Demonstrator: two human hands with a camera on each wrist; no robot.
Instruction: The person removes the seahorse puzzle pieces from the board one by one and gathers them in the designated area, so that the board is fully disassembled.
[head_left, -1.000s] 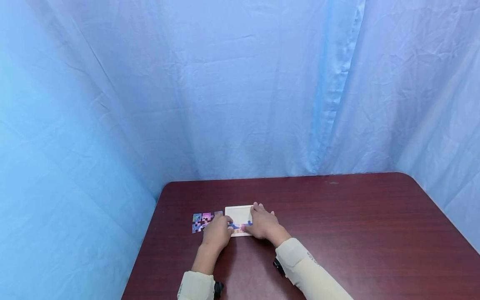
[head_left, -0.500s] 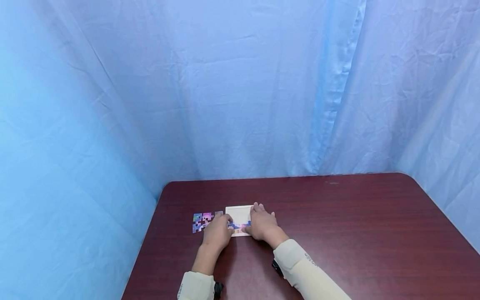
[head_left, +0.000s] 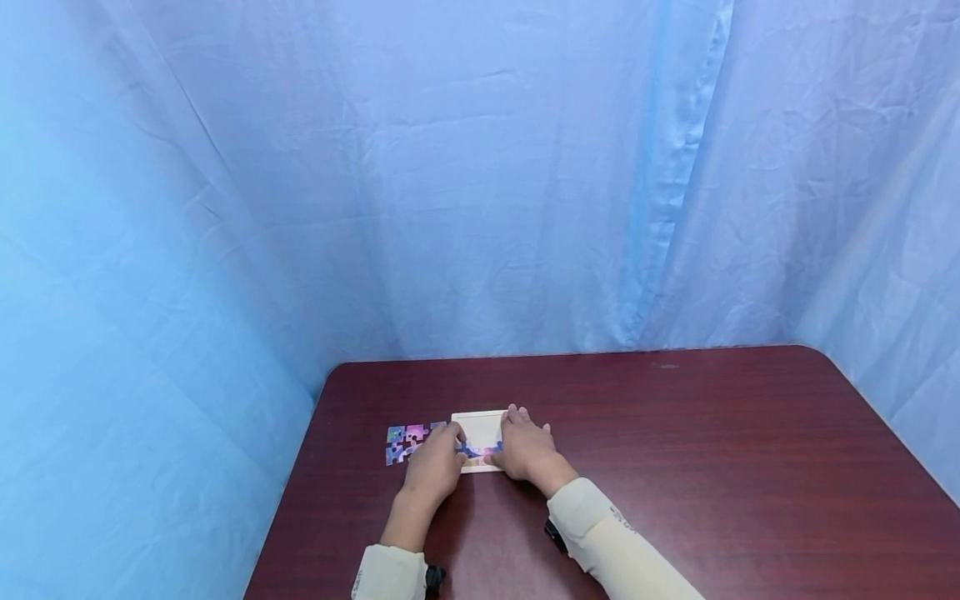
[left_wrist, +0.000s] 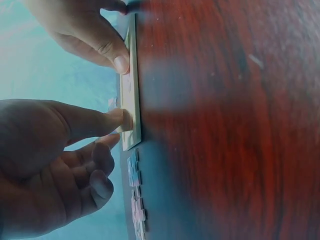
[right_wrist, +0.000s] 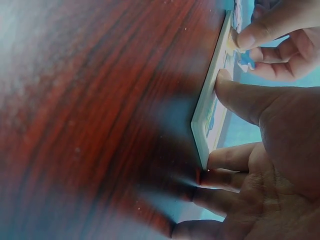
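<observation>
A shallow white puzzle tray lies on the table with colourful pieces along its near side and bare white board behind. My left hand is at its near left corner, pinching a puzzle piece between thumb and fingers; the piece is blue and pale in the right wrist view and tilted over the tray. My right hand rests at the tray's right side. Its thumb presses near the front rim, and its other fingers stretch along the right edge, touching the table.
Several loose puzzle pieces lie left of the tray, partly hidden by the left hand. The dark red wooden table has rounded far corners. Blue curtains hang behind it and at both sides.
The left hand shifts very slightly while the piece it pinches settles at the tray's near left. The right hand stays almost still at the tray's right side.
</observation>
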